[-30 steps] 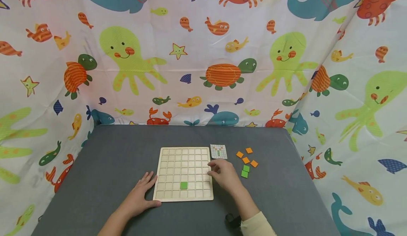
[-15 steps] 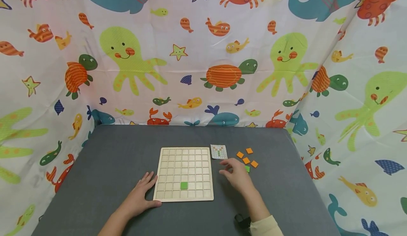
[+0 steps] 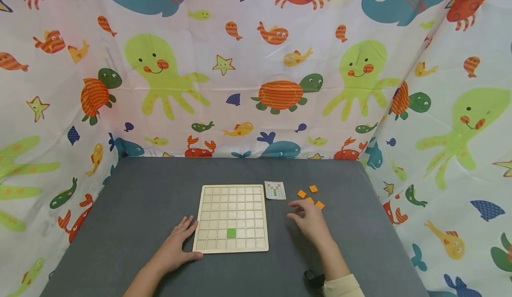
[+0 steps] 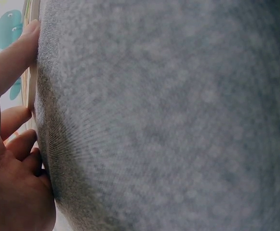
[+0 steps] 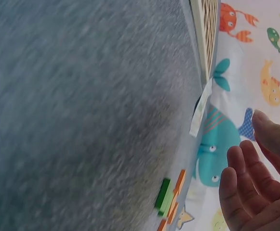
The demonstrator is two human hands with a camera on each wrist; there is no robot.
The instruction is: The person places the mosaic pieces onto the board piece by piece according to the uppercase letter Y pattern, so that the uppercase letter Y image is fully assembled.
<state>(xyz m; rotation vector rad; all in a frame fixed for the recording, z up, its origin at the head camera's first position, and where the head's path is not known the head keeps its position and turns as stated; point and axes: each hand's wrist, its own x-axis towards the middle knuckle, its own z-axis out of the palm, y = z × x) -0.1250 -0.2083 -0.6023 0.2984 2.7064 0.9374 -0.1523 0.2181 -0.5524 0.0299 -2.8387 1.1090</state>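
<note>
A wooden grid board (image 3: 218,199) lies on the table with one green square tile (image 3: 231,233) in a cell of its lower part. My left hand (image 3: 174,246) rests at the board's left edge, fingers spread along the side and thumb at the near left corner. In the left wrist view, the thumb and fingertips touch the board's edge (image 4: 33,89). My right hand (image 3: 312,223) hovers over the loose tiles right of the board, fingers loosely bent and holding nothing. Orange tiles (image 3: 313,189) show beyond it. Loose green tiles (image 5: 163,195), hidden by the hand in the head view, appear in the right wrist view.
A small printed pattern card (image 3: 275,190) lies at the board's far right corner. Grey cloth covers the table (image 3: 160,190). A curtain (image 3: 244,74) with sea animals hangs behind and along both sides. A black strap (image 3: 314,279) is by the right wrist.
My right hand has moved right, from the board's right edge to over the loose tiles, now covering the green ones in the head view. The left hand and board stay put.
</note>
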